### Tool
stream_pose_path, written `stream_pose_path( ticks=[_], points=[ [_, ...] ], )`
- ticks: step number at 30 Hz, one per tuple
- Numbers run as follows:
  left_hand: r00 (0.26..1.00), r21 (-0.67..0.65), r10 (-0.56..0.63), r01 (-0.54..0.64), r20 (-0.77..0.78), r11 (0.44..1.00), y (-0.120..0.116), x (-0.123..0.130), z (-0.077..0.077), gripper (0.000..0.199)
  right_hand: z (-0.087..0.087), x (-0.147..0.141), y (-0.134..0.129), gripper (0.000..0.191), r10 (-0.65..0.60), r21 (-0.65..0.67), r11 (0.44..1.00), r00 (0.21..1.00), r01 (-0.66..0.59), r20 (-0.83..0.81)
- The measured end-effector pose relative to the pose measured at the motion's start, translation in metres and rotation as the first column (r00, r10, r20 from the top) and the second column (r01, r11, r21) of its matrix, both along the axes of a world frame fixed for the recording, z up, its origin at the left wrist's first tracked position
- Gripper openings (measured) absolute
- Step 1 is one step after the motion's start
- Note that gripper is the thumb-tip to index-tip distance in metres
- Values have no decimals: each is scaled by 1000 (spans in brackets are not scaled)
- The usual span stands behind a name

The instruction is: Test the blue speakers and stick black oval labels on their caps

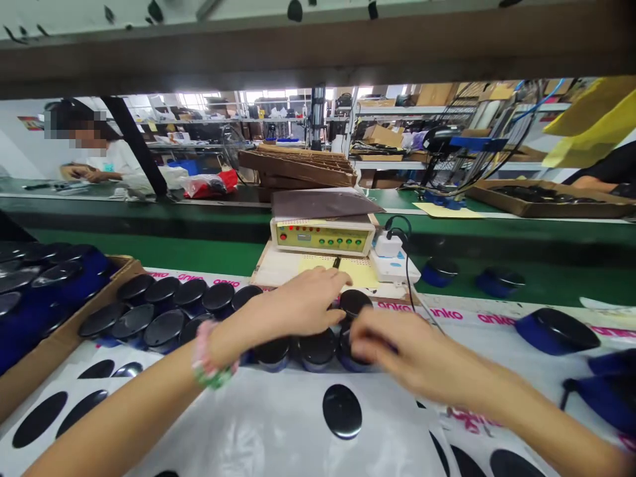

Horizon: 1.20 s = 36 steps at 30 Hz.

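Note:
Two rows of dark blue pots with glossy black round tops [318,348] stand along the middle of the bench. Over the back row stretches my left hand [311,301], palm down, its thumb and fingers apart near a black-topped pot [356,302]. My right hand [397,344] is smeared by motion at the right end of the rows. Its curled fingers overlap a front-row pot [348,354]; whether they grip it cannot be made out. Closer to me, a black oval disc [342,411] lies on a white sheet [268,424].
A cardboard box [54,331] of similar pots sits at left. Behind the rows are a control box [322,237] with buttons and a white plug adapter [390,245] with cables. More blue pots [556,331] stand at right. An overhead shelf [318,56] crosses above. A person [99,152] sits at far left.

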State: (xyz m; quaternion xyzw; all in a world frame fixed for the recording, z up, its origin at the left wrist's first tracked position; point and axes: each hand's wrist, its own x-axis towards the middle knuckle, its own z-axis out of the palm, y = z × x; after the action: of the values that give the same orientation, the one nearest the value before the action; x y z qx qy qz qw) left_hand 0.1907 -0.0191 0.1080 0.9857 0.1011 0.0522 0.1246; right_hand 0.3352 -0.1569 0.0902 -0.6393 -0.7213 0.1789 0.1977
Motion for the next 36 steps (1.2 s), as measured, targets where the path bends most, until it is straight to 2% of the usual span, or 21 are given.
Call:
stream_pose_path(
  ticks=[1,2,4,5,7,8,10,14,17,19,21,23,24,26,28,30,32,36],
  points=[
    [999,22,50,-51,16,998,-15,-21,0,19,0,-11,-11,13,126,-73,989,992,-127,-21],
    [998,45,57,-56,-26,997,-31,-42,-7,18,-2,-21,-19,18,229,-127,965,973,-229,-16],
    [998,166,-42,48,-37,985,-60,-83,-37,17,-13,-36,-27,29,336,-160,933,940,-322,64],
    [997,288,-70,58,31,956,-71,-99,-58,16,-19,-41,-27,33,351,-149,931,930,-334,111],
    [991,506,-118,70,64,860,-84,-123,-96,28,-27,-45,-22,39,367,-124,928,918,-351,148],
    [987,576,-134,59,89,815,-87,-130,-111,32,-29,-46,-19,41,382,-113,923,914,-368,139],
    [984,654,-144,43,101,755,-89,-137,-126,38,-27,-49,-14,40,413,-87,910,903,-404,119],
    [985,682,-135,24,109,731,-86,-139,-125,38,-16,-58,-21,33,440,-70,897,865,-437,240],
    [984,685,-129,11,121,729,-86,-142,-124,37,-8,-47,-36,24,395,-84,918,878,-387,271],
    [987,661,-130,33,98,750,-85,-145,-120,37,-2,-27,-47,17,235,-29,972,956,-233,178],
    [986,558,-142,72,83,827,-82,-142,-108,37,6,-4,-54,15,-26,75,997,999,24,26],
    [991,351,-51,3,127,936,-74,-132,-89,38,11,10,-52,22,-264,96,956,956,277,-132],
    [987,239,31,-69,159,968,-68,-123,-80,40,12,11,-47,27,-341,57,932,918,359,-202],
    [949,127,207,-242,238,962,-53,-102,-67,46,8,2,-32,34,-403,-53,911,850,410,-338],
    [922,118,263,-306,285,945,-38,-81,-66,58,-3,-14,-12,36,-375,-71,920,815,385,-442],
    [916,114,265,-311,300,944,-26,-66,-74,64,-16,-29,6,36,-333,-2,924,801,383,-497],
    [909,85,271,-312,318,946,-21,-60,-85,61,-30,-36,18,36,-350,50,901,791,430,-502],
    [890,21,266,-294,372,955,-21,-62,-95,60,-50,-34,22,33,-428,22,870,777,492,-461]
  ],
)
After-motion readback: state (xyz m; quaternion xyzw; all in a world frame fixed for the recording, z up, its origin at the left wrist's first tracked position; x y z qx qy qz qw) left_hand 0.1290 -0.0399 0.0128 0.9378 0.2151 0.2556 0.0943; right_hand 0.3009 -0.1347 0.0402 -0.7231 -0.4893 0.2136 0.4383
